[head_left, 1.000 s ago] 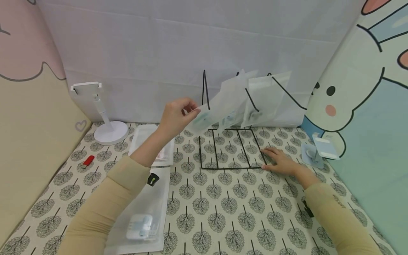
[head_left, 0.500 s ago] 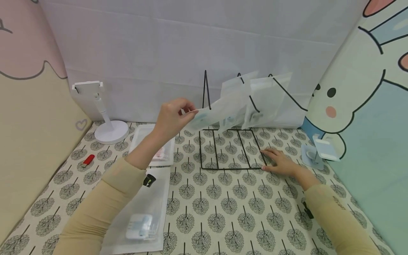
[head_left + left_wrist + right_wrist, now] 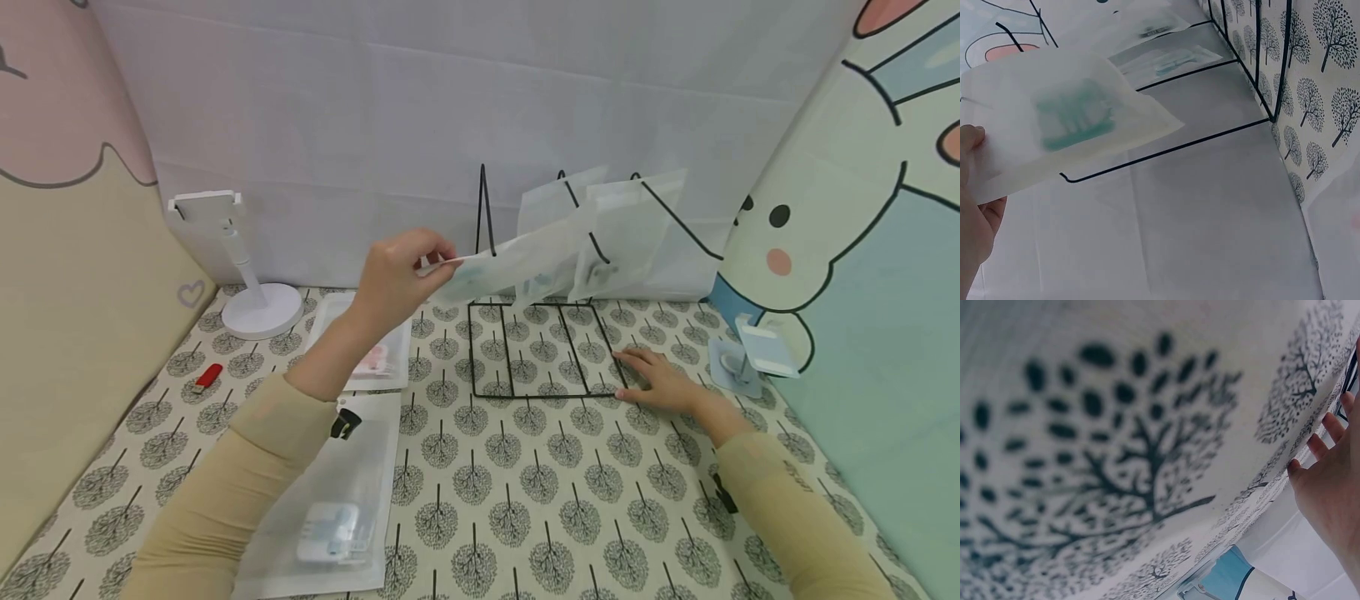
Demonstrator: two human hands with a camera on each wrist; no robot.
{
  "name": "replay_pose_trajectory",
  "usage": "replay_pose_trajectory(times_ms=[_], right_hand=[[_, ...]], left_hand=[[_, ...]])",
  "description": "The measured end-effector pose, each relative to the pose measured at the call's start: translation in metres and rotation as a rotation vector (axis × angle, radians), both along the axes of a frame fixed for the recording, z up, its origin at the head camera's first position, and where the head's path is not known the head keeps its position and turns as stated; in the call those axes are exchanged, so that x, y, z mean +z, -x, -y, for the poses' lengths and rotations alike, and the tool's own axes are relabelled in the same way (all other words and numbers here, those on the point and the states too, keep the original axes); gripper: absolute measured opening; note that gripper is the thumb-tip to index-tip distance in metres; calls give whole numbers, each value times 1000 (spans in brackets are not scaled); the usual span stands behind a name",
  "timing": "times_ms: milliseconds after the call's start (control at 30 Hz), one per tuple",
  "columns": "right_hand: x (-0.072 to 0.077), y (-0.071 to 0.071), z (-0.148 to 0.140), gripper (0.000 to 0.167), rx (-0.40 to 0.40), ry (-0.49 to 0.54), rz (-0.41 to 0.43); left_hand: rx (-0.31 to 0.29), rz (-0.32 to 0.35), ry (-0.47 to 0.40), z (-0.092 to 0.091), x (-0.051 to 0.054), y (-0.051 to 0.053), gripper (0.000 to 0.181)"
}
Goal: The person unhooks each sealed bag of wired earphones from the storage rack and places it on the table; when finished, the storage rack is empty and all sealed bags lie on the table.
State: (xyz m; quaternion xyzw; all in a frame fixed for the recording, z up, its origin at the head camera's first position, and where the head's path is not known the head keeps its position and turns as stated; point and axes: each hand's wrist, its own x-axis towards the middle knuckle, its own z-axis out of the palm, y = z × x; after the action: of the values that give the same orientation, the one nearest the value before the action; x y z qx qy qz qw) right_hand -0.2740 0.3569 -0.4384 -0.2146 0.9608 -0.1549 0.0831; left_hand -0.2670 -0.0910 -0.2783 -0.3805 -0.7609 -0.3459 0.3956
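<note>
From afar, I pinch a translucent pouch [image 3: 1079,115] in my left hand [image 3: 401,271] at the wire rack [image 3: 513,397], right hand [image 3: 660,383] spread at its side, in apparent filing that next calls for a snag-free slide

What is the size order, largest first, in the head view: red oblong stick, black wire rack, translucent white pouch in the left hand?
1. Black wire rack
2. Translucent white pouch
3. Red oblong stick

The head camera looks forward and down from high up. The left wrist camera sees the same rack [image 3: 1171,150] closer; the right's skims the tablecloth [image 3: 1116,456].
</note>
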Motion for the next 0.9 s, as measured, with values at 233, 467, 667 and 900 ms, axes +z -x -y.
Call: replay_pose_trajectory(times_ms=[233, 467, 667, 900], right_hand=[[0, 0, 0, 78, 6, 3, -14], [-1, -1, 0, 78, 8, -8, -19], [0, -1, -1, 77, 9, 0, -27], [-2, -1, -1, 77, 14, 9, -50]], left_hand=[[-109, -27, -70, 1, 2, -2, 13], [-153, -22, -86, 1, 4, -6, 9], [-167, -30, -91, 0, 10, -12, 6], [-180, -45, -101, 1, 15, -17, 8]])
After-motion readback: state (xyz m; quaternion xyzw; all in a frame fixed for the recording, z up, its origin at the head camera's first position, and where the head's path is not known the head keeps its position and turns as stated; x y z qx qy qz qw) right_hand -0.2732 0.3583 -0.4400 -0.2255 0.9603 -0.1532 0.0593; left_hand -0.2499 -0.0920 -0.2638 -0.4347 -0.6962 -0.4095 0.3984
